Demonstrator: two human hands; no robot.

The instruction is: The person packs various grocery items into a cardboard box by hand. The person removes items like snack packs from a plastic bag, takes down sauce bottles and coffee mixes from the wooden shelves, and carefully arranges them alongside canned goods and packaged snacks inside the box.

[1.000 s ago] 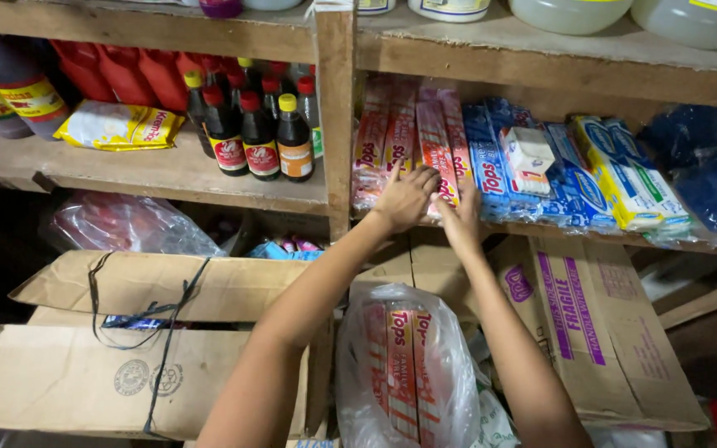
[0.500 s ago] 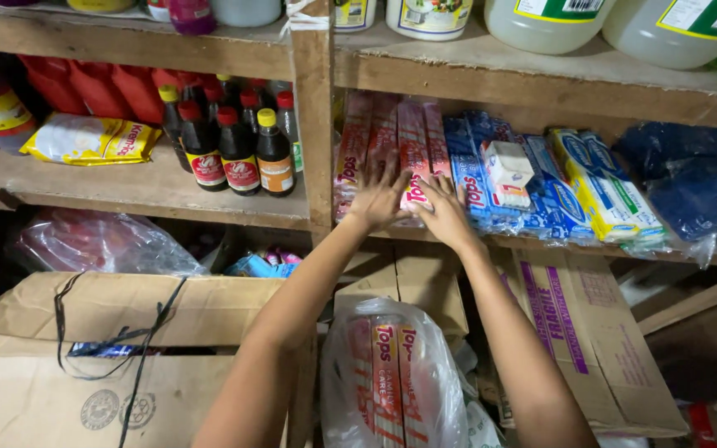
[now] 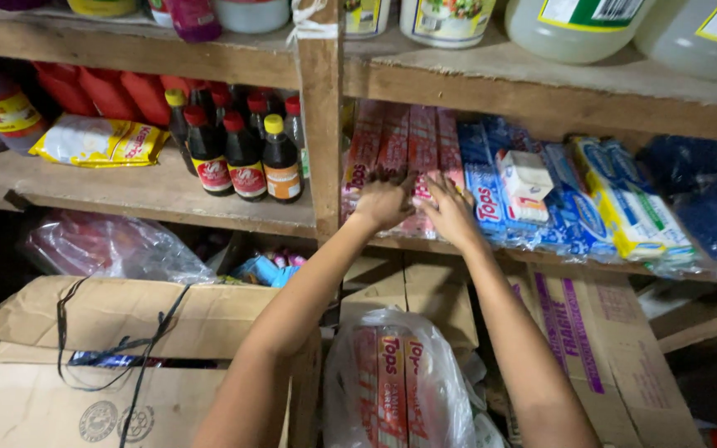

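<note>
I count two yellow snack packs (image 3: 99,141) far left on the wooden shelf (image 3: 151,195), then approx. seven dark sauce bottles (image 3: 242,149) – back ones half hidden. My left hand (image 3: 383,202) lies flat, fingers spread, on the red wrapped bars (image 3: 400,145); my right hand (image 3: 450,207) presses open-palmed just beside it – neither is gripping. Bars: four or five standing on the shelf, count unsure. Blue packs (image 3: 491,195) follow, the rest blurred. Below, a plastic bag (image 3: 396,373) w/ more red bars, cut off.
</note>
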